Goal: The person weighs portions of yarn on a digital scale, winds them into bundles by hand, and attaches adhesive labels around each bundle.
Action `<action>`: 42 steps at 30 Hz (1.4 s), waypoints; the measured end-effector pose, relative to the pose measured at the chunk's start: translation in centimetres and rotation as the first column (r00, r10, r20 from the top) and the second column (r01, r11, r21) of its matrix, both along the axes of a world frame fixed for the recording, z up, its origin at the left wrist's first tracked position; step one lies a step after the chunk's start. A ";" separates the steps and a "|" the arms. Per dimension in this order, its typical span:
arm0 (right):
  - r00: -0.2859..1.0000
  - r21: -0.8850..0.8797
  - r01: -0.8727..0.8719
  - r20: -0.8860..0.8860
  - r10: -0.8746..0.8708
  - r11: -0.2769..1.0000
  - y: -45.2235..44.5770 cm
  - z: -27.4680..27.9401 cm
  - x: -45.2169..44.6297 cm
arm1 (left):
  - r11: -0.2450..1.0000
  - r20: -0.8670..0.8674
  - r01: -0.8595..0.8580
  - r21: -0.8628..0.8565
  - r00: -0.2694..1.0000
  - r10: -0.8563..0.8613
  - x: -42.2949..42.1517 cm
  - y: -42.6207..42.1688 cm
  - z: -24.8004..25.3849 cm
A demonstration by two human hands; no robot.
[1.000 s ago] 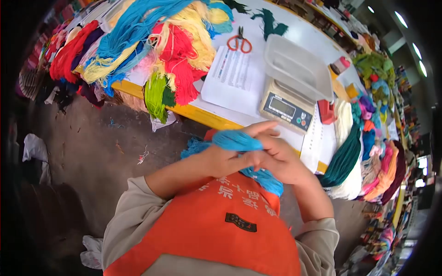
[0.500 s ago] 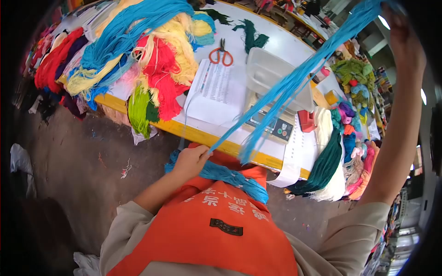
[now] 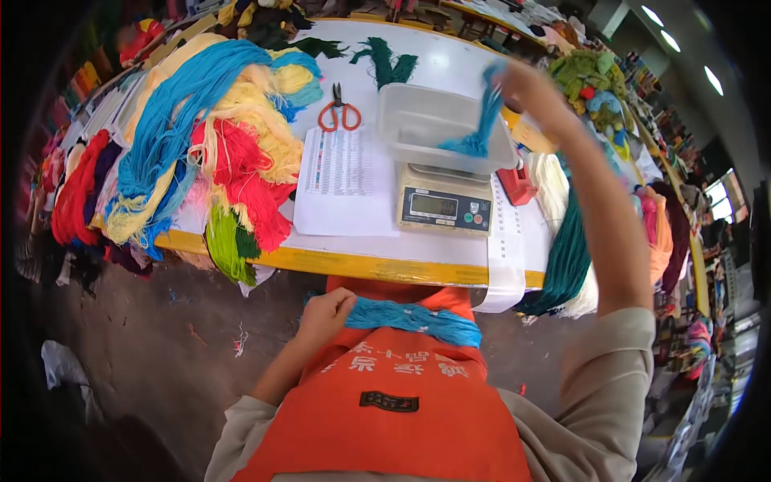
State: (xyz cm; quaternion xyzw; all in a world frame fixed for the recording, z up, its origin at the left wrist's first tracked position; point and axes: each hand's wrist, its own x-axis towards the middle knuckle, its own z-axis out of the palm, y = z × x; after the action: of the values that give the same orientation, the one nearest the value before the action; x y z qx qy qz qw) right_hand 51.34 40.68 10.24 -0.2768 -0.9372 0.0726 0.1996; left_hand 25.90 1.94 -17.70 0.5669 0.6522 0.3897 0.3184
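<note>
My right hand, blurred, grips the top of a bundle of blue yarn above a clear plastic tub. The lower end of the bundle lies in the tub. Under the tub stands a digital scale with a display and buttons; its digits are unreadable. My left hand is closed at my waist, against a hank of blue yarn lying across my orange apron. Whatever its fingers hold is hidden.
Red-handled scissors and a printed sheet lie left of the tub. Heaped yarn covers the table's left side. Right of the scale are a red dispenser, a hanging paper strip and dark green yarn.
My right hand has come down and inward, bringing the blue yarn from high on the right into the tub. The strands stretched between my hands are gone from my left hand. The view has shifted.
</note>
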 end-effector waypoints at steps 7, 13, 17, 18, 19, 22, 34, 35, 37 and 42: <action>0.963 0.275 0.249 -0.173 -0.207 0.929 -14.0 -14.6 1.8 | 0.998 -0.074 0.064 0.012 0.995 -0.063 0.1 -0.3 -0.5; 0.883 -0.054 0.143 -0.443 -0.152 0.988 -18.9 -21.4 1.1 | 0.985 -0.323 -0.048 0.167 0.941 0.101 -4.8 4.0 4.2; 0.894 -0.318 0.152 -0.360 -0.267 0.936 -20.7 -24.6 -1.0 | 0.821 -0.465 -0.085 0.565 0.789 0.402 -12.1 10.7 12.0; 0.900 -0.294 0.169 -0.343 -0.269 0.941 -20.3 -24.9 -1.1 | 0.792 -0.526 -0.071 0.607 0.712 0.466 -15.1 12.8 13.2; 0.874 -0.324 0.165 -0.389 -0.291 0.931 -20.2 -24.6 -1.3 | 0.765 -0.577 -0.046 0.642 0.628 0.522 -18.2 14.6 14.3; 0.876 -0.317 0.167 -0.388 -0.288 0.934 -19.9 -24.4 -1.2 | 0.680 -0.652 -0.040 0.732 0.249 0.716 -23.6 18.9 18.2; 0.868 -0.352 0.168 -0.390 -0.308 0.921 -19.6 -24.2 -1.2 | 0.578 -0.736 -0.541 0.611 -0.118 0.667 -30.3 26.4 20.9; 0.867 -0.348 0.165 -0.396 -0.304 0.923 -19.6 -24.3 -1.3 | 0.577 -0.736 -0.542 0.611 -0.120 0.666 -31.0 26.1 20.3; 0.863 -0.345 0.159 -0.407 -0.299 0.925 -19.5 -24.1 -1.3 | 0.620 -0.668 -0.266 0.738 -0.151 0.729 -31.9 25.4 19.1; 0.862 -0.352 0.137 -0.417 -0.286 0.926 -19.4 -24.5 -1.2 | 0.822 -0.819 -0.232 0.520 0.137 0.557 -29.4 21.3 21.7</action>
State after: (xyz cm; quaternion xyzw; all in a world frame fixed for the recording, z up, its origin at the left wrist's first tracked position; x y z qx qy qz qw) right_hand 50.15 21.32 -14.31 -0.3819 -0.8027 0.2597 0.3772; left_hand -3.47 23.21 4.03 0.5243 0.7731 0.1213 -0.3357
